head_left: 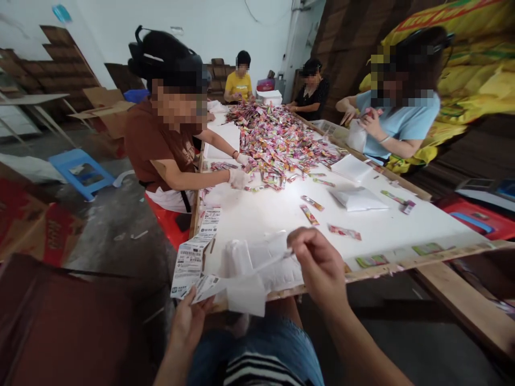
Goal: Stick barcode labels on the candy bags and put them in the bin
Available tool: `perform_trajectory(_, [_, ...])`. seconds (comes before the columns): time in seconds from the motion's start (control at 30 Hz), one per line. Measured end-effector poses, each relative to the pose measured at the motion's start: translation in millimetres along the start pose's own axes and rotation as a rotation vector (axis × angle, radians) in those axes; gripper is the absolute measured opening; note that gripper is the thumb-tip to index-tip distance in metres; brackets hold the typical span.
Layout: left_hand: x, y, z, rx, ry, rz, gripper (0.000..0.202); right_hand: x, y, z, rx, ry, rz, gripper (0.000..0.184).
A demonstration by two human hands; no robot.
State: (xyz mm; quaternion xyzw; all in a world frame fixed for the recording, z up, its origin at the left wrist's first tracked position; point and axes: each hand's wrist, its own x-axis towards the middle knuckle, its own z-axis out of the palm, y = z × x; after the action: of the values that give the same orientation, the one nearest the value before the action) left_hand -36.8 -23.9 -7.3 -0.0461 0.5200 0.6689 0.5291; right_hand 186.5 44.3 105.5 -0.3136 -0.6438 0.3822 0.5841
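Observation:
At the table's near edge, my left hand [189, 316] is closed on a folded strip of printed shipping labels [191, 261]. The strip bends up onto the table corner and shows barcodes and small text. My right hand [319, 262] pinches the end of a thin whitish label [269, 262], seen nearly edge-on, that stretches across from the left hand. Pale blank backing paper [245, 296] hangs below it. Just behind lies a puffy white bag [281, 274] on the table, partly covered by the label and paper.
A big heap of small colourful sachets [277, 139] covers the far table [386, 230]. Loose sachets [345, 232] and another white bag [359, 199] lie nearer. Co-workers sit around it; one gloved hand [239, 178] touches sachets at the left. A blue stool [82, 171] stands on the floor.

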Motion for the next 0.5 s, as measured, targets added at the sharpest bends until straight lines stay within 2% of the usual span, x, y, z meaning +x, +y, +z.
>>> perform_trajectory(0.03, [1,0,-2.6,0.029,0.012,0.036,0.041,9,14,1,-0.038,0.041,0.036,0.01])
perform_trajectory(0.07, [0,1,-5.0,0.059,0.019,0.059,0.039,15,33,5,-0.108,0.016,0.088,0.012])
perform_trajectory(0.17, [-6,2,-14.3,0.191,0.002,0.009,0.034,18,96,23,-0.429,-0.198,0.206,0.008])
perform_trajectory(0.23, [-12,7,-24.0,0.309,0.001,-0.043,0.034,11,125,34,-0.654,-0.264,0.184,0.011])
perform_trajectory(0.3, [-17,13,-33.9,0.388,0.021,-0.053,0.032,1,137,39,-0.857,-0.249,0.112,0.027])
perform_trajectory(0.37, [-22,20,-39.7,0.411,0.041,-0.03,0.028,-12,137,39,-0.99,-0.286,0.001,0.041])
perform_trajectory(0.43, [-25,24,-40.2,0.423,0.043,-0.042,0.027,-27,131,37,-1.024,-0.427,-0.114,0.052])
perform_trajectory(0.5, [-24,25,-38.7,0.434,0.017,-0.074,0.029,-41,127,35,-0.998,-0.579,-0.159,0.077])
